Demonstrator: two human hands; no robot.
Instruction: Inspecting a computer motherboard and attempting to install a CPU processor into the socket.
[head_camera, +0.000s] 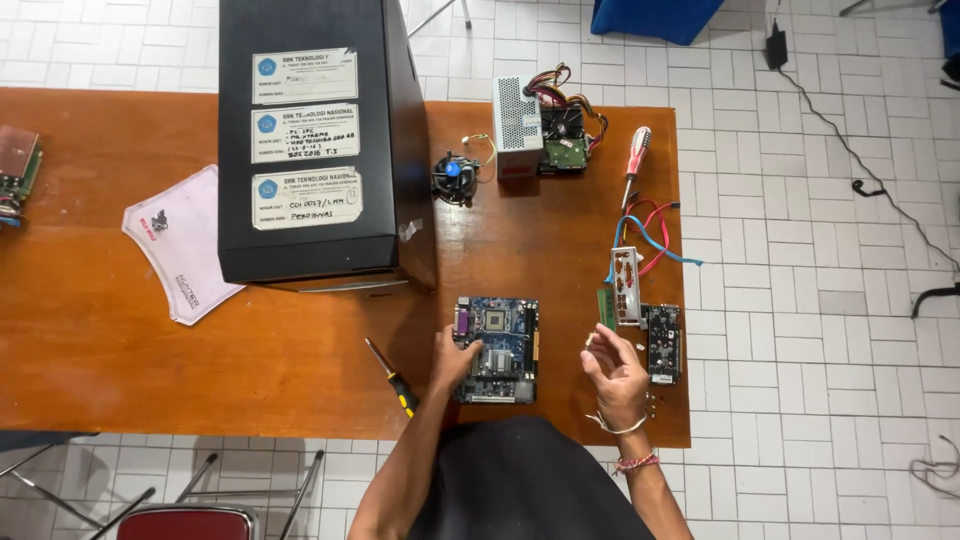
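Sitting near the front edge of the wooden table (300, 340) was a small blue motherboard (497, 348), squarish, with a silvery CPU socket up top, a purple port on its left edge and a yellowish slot strip down the right side. The left hand (455, 358) rested on the board's lower-left corner, fingers laid over the edge, more steadying it than gripping. The right hand (612, 368) hovered just right of the board, fingers loosely curled; I couldn't tell if it pinched anything.

Right by that hand lay a green RAM stick (606, 308), a silver I/O plate (626, 285) and a black expansion card (664, 342). Left of the board was a yellow-handled screwdriver (392, 377). Further back: red and blue cables (650, 232), a red-and-white screwdriver (635, 155), a power supply (518, 125) with a hard drive (565, 152) against it, a CPU cooler fan (453, 177), and a big black PC case (320, 140) lying with stickers on its side.
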